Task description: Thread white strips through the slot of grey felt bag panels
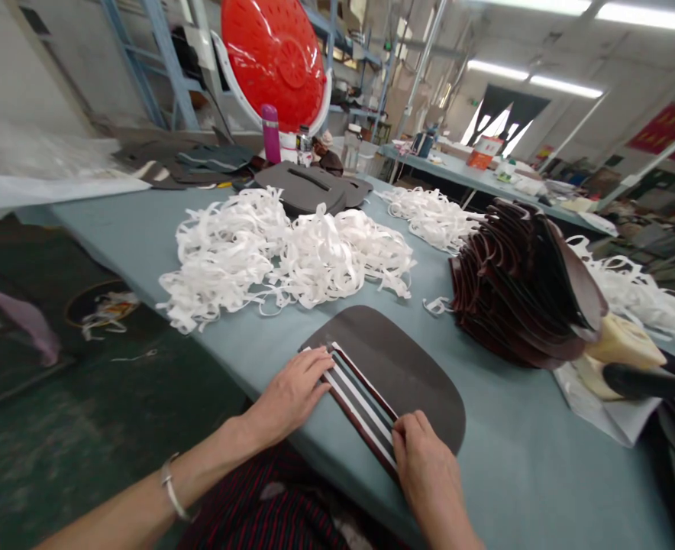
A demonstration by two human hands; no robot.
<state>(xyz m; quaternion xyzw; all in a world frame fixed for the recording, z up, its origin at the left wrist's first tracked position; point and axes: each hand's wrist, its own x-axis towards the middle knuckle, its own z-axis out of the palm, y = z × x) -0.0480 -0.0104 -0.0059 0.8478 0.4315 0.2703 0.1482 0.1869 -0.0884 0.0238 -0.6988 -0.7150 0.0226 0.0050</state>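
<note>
A dark grey rounded panel lies flat near the table's front edge. Along its near side runs a long slot bordered by red-brown edging, with white strips lying lengthwise. My left hand is at the slot's far left end, its fingertips pressed together on the panel's edge and the thumb beside the brown border. At the other end my right hand has thumb and fingers pinched on the strip and edging. What lies under the right fingertips is hidden.
Heaps of white ribbon loops lie beyond the panel. A stack of dark brown curved leather pieces stands to the right, beside a yellow block and a black handle. Farther back are grey panels, a purple bottle and a red fan.
</note>
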